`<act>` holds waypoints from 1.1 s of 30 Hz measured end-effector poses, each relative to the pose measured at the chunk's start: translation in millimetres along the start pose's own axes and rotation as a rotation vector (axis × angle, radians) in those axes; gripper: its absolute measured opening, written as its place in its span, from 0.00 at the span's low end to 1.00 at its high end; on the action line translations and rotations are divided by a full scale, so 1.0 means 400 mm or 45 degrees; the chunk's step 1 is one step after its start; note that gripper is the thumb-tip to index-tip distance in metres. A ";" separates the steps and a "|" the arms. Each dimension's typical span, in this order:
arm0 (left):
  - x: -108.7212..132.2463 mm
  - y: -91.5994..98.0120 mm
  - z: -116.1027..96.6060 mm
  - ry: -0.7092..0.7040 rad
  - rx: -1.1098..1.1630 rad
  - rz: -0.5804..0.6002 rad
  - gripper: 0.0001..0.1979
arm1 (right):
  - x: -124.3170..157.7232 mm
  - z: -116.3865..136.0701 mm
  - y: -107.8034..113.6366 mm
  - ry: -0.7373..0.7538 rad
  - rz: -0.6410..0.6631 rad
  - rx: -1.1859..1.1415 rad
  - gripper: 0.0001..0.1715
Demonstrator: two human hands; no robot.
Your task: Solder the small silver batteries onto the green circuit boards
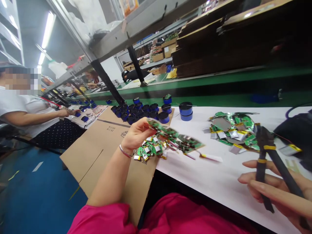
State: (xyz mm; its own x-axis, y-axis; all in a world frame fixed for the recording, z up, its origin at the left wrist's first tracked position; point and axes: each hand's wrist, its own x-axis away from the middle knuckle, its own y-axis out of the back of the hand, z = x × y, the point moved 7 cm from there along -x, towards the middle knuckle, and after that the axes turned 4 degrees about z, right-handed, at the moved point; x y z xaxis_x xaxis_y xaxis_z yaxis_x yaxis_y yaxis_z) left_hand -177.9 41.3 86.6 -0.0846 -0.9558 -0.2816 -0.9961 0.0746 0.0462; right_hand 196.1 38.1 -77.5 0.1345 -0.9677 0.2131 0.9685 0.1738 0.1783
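Pinched in my left hand point(137, 135) is the end of a panel of green circuit boards point(175, 135), held tilted above the white table top. Small silver battery cells with yellow tape, such as this battery cell point(211, 158), hang from the panel. Below it a heap of green boards with battery cells point(152, 148) lies on the cardboard. My right hand point(280, 188) is closed around the dark handles of a pair of cutting pliers point(265, 143), jaws pointing up. Just beyond the pliers sits a second pile of circuit boards and cells point(234, 128).
Several blue and black round housings point(138, 110) crowd the back of the flattened cardboard point(104, 139). Two stacked blue housings point(186, 111) stand beside them. A metal shelf point(136, 31) hangs overhead. A co-worker point(34, 107) sits at left. Dark fabric point(297, 130) lies at right.
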 end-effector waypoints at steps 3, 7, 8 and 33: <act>-0.021 -0.025 0.005 -0.239 0.386 -0.117 0.19 | 0.003 0.009 0.015 -0.003 -0.038 0.137 0.46; -0.063 -0.093 0.104 0.015 0.661 -0.315 0.16 | 0.012 0.043 0.017 0.170 0.002 0.309 0.41; -0.071 -0.121 0.127 0.098 0.693 -0.297 0.16 | 0.016 0.050 0.016 0.216 0.018 0.329 0.39; -0.102 -0.353 0.242 0.540 0.700 -0.056 0.20 | 0.101 0.026 0.063 0.031 -0.090 0.253 0.31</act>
State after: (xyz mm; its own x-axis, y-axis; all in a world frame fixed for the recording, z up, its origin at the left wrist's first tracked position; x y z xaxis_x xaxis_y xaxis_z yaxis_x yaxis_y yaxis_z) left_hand -35.9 97.2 -1.2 -0.1393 -0.9814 0.1319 -0.8752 0.0598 -0.4800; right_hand 223.6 5.5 -54.5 0.0751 -0.9825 0.1705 0.9155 0.1357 0.3787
